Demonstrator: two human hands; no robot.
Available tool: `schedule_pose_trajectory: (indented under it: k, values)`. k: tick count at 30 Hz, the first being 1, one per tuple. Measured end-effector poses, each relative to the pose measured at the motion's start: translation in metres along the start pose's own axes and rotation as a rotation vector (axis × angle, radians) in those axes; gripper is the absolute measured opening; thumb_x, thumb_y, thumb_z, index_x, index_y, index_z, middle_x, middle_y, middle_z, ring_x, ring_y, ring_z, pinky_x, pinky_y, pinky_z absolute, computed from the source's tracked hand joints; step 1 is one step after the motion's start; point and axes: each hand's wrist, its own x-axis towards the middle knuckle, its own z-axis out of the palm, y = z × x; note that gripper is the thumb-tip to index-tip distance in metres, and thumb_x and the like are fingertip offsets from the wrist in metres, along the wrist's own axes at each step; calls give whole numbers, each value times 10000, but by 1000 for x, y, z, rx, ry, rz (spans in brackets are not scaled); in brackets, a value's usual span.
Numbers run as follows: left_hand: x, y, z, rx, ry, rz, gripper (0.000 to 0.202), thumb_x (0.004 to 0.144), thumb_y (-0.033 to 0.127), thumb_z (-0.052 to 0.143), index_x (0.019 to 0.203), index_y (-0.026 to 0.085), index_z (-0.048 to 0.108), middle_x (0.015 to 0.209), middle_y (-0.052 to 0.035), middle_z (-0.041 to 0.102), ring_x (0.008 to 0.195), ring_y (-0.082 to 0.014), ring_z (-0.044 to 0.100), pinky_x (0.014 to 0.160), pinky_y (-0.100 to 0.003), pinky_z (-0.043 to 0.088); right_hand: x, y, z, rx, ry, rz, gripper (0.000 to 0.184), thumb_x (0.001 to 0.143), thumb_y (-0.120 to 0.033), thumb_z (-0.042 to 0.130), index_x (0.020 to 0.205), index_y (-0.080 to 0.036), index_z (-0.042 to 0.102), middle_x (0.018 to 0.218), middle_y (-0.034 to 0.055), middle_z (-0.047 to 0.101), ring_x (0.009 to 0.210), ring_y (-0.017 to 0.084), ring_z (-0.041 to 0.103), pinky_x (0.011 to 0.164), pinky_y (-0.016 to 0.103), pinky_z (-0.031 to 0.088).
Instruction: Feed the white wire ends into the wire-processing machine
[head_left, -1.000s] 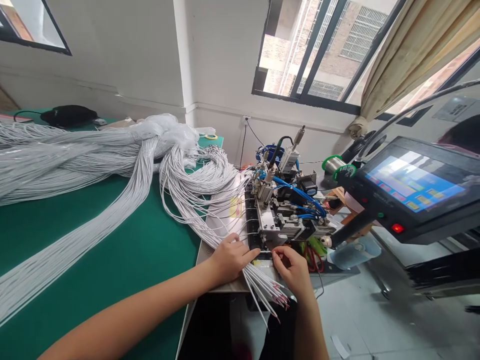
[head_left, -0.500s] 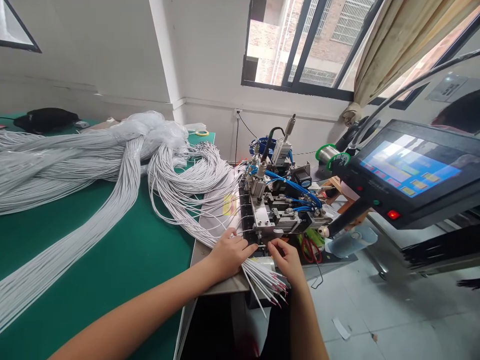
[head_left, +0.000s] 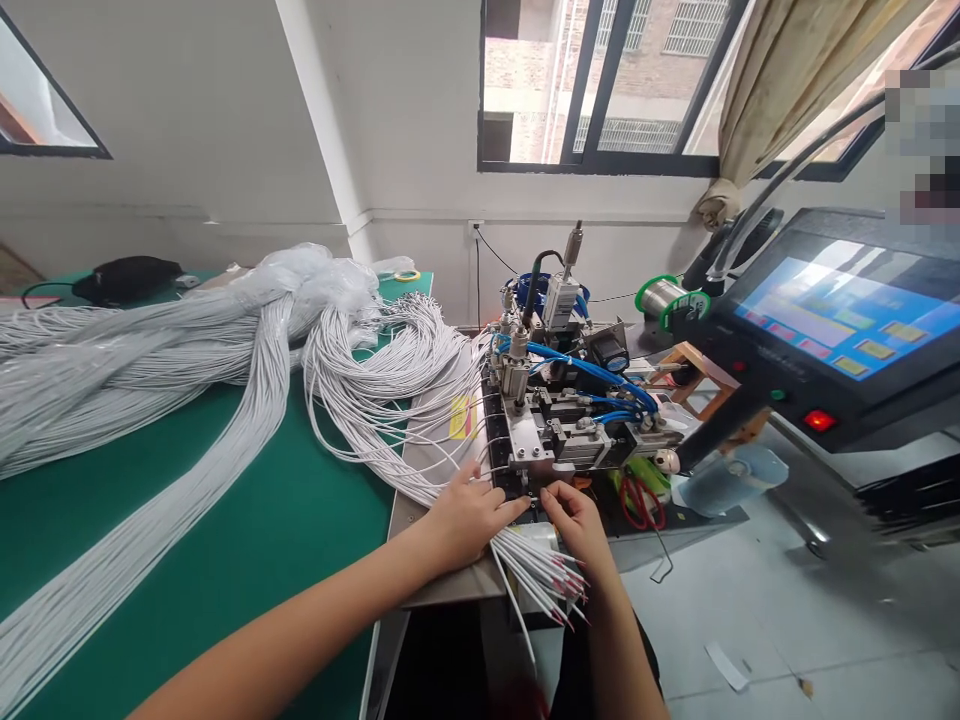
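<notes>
My left hand [head_left: 474, 515] rests over a bundle of thin white cables [head_left: 532, 565], whose reddish ends stick out past it toward the front. Its thumb and forefinger are closed on a short white cable end at the front of the bench machine [head_left: 529, 430]. My right hand [head_left: 574, 510] pinches at the same spot from the other side, fingertips almost meeting the left ones. The small piece between them is mostly hidden by the fingers. Farther back, single cables run from the bundle into the machine's black edge strip.
More white cables [head_left: 255, 370] in plastic wrap lie across the green table [head_left: 315, 560]. A control screen [head_left: 847, 310] on an arm stands at right, near a wire spool [head_left: 664, 300]. Red-handled scissors [head_left: 641, 500] and a clear plastic container [head_left: 739, 480] sit beyond my right hand.
The camera view has tilted and shifted slightly. Both hands stay at the machine's front, their fingertips a little closer together.
</notes>
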Motion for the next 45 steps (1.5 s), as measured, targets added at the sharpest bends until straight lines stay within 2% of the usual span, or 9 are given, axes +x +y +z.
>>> schedule_pose_trajectory:
  k: [6, 15, 18, 21, 26, 31, 35, 39, 45]
  values:
    - [6, 0, -6, -12, -93, 12, 658, 746, 154, 608, 1361, 267, 405, 856, -5, 632, 765, -186, 605, 777, -343, 339, 3, 0, 0, 138, -53, 83, 404, 813, -504, 593, 602, -196, 441, 576, -54, 344, 553, 115, 330, 520, 229, 293]
    - [11, 4, -10, -10, -118, -44, 609, 777, 170, 621, 1342, 305, 438, 848, -3, 634, 752, -184, 598, 721, -333, 330, 3, 3, 4, 198, -30, 149, 457, 733, -598, 634, 586, -190, 489, 547, -57, 370, 521, 112, 329, 498, 231, 299]
    - [5, 5, -11, 8, -58, -65, 533, 817, 145, 568, 1322, 282, 469, 950, -31, 635, 859, -204, 585, 732, -339, 344, 0, 2, 1, 175, -19, 165, 453, 734, -599, 649, 612, -181, 523, 565, -47, 402, 534, 116, 350, 491, 229, 300]
    - [-5, 6, -9, 18, 15, -92, 471, 802, 137, 563, 1263, 230, 527, 1081, -61, 623, 963, -228, 563, 812, -373, 355, -6, 1, -6, 130, -11, 149, 453, 759, -589, 644, 611, -177, 528, 569, -44, 411, 534, 116, 367, 493, 228, 308]
    - [-20, 5, 4, -44, 107, -122, 481, 755, 146, 577, 1233, 190, 557, 1093, -73, 641, 995, -225, 553, 901, -395, 346, -17, -2, -19, 65, 49, 126, 452, 786, -603, 620, 647, -175, 572, 556, -38, 442, 503, 115, 404, 479, 229, 332]
    - [-23, 5, 12, -114, 272, -130, 382, 799, 156, 527, 1173, 196, 598, 1109, -79, 654, 1057, -233, 546, 976, -439, 288, -30, -12, -27, 6, 62, 143, 412, 827, -571, 589, 722, -173, 614, 589, -28, 473, 462, 104, 385, 437, 231, 319]
    - [-23, 8, 8, -104, 371, -165, 273, 869, 166, 499, 1101, 221, 631, 959, -50, 684, 970, -209, 578, 1008, -477, 239, -41, -32, -32, -97, -36, 106, 355, 858, -512, 577, 785, -173, 654, 659, -8, 538, 548, 126, 454, 501, 238, 364]
    - [-23, 10, 6, -86, 405, -184, 265, 883, 176, 502, 1108, 227, 632, 913, -30, 682, 885, -181, 591, 1001, -466, 249, -49, -52, -34, -196, -148, 56, 292, 849, -462, 612, 828, -177, 672, 729, 16, 610, 641, 158, 514, 561, 248, 395]
    - [-25, 8, 10, -57, 409, -108, 352, 831, 125, 508, 1157, 215, 607, 870, -9, 676, 824, -164, 603, 1010, -469, 214, -48, -53, -32, -287, -115, -5, 277, 867, -433, 601, 766, -180, 650, 730, 23, 612, 643, 163, 509, 564, 256, 384]
